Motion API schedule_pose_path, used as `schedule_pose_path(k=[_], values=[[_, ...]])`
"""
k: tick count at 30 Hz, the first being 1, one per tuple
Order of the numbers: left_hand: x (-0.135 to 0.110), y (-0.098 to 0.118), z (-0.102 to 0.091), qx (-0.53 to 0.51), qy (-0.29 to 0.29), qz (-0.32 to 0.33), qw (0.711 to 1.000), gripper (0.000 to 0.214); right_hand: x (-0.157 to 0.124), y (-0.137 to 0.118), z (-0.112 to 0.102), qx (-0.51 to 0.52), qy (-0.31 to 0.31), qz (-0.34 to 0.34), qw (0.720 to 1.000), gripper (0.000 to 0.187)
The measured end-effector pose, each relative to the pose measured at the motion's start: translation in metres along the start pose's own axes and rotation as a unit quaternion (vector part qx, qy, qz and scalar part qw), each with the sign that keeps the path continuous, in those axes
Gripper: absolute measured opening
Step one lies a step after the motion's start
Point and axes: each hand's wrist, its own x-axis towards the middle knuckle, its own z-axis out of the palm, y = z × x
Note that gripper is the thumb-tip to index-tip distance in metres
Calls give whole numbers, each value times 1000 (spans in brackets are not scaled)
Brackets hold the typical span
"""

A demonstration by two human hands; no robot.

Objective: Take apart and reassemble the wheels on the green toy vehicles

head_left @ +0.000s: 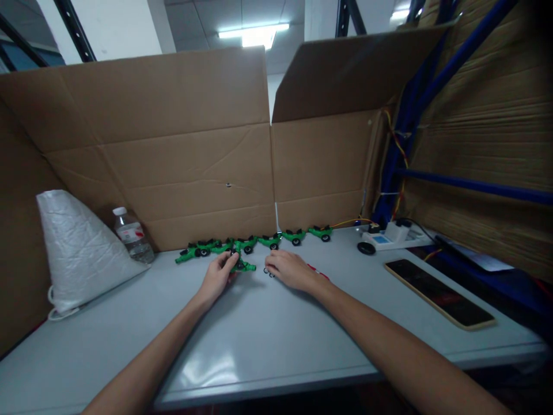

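A row of several small green toy vehicles with black wheels (254, 241) stands along the back of the grey table (268, 340), against the cardboard wall. One more green toy (244, 267) lies just in front of the row. My left hand (218, 275) has its fingers closed on the left end of this toy. My right hand (288, 269) rests on the table just right of it, fingers curled over small dark parts (268, 271) that I cannot make out.
A white plastic sack (78, 251) and a water bottle (132, 235) stand at the left. A phone (438, 291) lies at the right, behind it a white power strip with cables (389, 236). Cardboard sheets (181, 144) wall the back; blue racking (432, 86) rises at right.
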Motion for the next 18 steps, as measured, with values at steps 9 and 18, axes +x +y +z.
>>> schedule_pose_path(k=[9,18], values=[[-1,-3,5,-88,16,-44,995,54,2,-7,-2,43,51,22,998,24],[-5,-1,6,-98,-28,-48,994,53,-2,-30,-17,146,98,-28,984,35]])
